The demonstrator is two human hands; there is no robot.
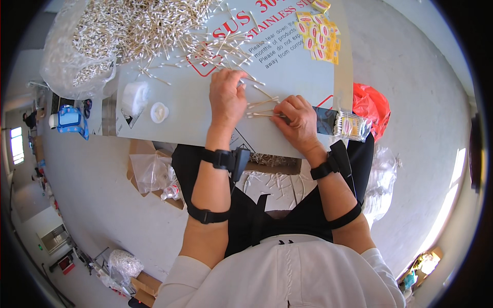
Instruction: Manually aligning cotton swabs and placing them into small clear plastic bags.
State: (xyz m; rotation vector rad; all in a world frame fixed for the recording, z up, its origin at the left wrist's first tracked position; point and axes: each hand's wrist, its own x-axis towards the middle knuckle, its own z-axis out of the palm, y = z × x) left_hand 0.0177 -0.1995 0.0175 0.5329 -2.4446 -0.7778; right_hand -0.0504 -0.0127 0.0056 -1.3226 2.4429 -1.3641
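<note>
At the near part of the grey sheet-covered table (179, 115), my right hand (297, 122) is closed on several cotton swabs (262, 115), whose white tips stick out to the left of the fingers. My left hand (227, 96) is a little farther off and to the left, its fingers curled together at the edge of the loose swabs. One swab (255, 79) lies right by its fingertips; what is between them is hidden. Beyond it spreads a large heap of cotton swabs (154, 28), partly inside a clear plastic bag (56, 77).
Left of my hands are a white round container (135, 97) and a small white cup (159, 112). Yellow-and-white packets (319, 38) lie far right. A clear-wrapped pack (352, 126) sits at the right edge, by a red bag (371, 108). Below is an open carton (272, 163).
</note>
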